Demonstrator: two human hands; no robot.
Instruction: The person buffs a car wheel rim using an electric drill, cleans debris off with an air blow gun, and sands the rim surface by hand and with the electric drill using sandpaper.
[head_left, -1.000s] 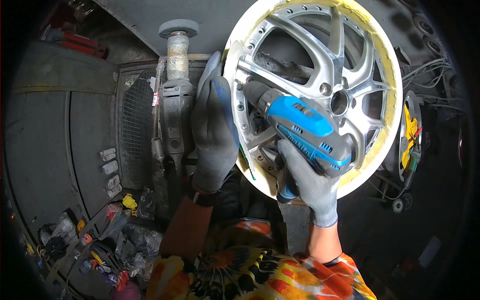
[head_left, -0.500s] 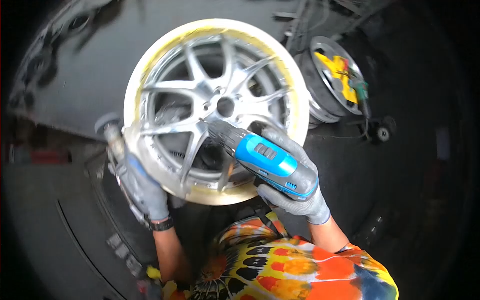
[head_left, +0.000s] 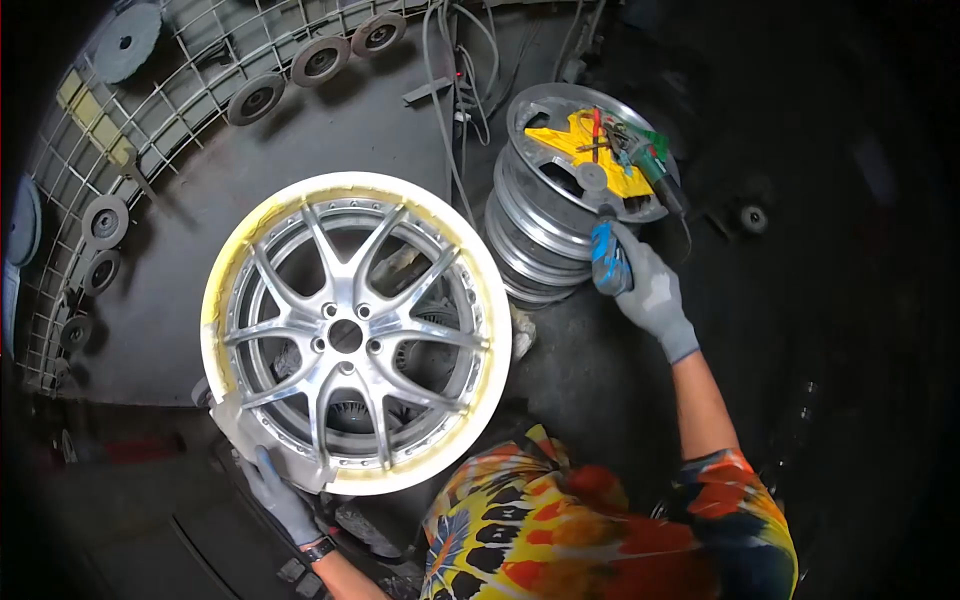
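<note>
A silver multi-spoke alloy wheel (head_left: 345, 290) with yellowish tape or film around its rim faces up in front of me. My left hand (head_left: 282, 498), in a grey glove, grips its lower left edge beside a grey pad-like piece (head_left: 262, 445) lying over the rim; part of the fingers is hidden. My right hand (head_left: 655, 300), also gloved, is closed round a blue and black cordless drill (head_left: 608, 262) at the wheel stack. A small round grey disc (head_left: 592, 178) is at the drill's front end; whether it is attached, I cannot tell.
Stacked wheels (head_left: 540, 220) at the right carry a yellow cloth (head_left: 625, 180) and a green-and-black power tool (head_left: 655, 170) with a cord. Grinding discs (head_left: 320, 62) hang on a wire grid (head_left: 210, 90) at upper left. Cables (head_left: 440, 90) hang at the back.
My right hand has carried the drill from over the wheel's hub away to the stacked wheels. The view has shifted, and the alloy wheel now shows lower and farther left.
</note>
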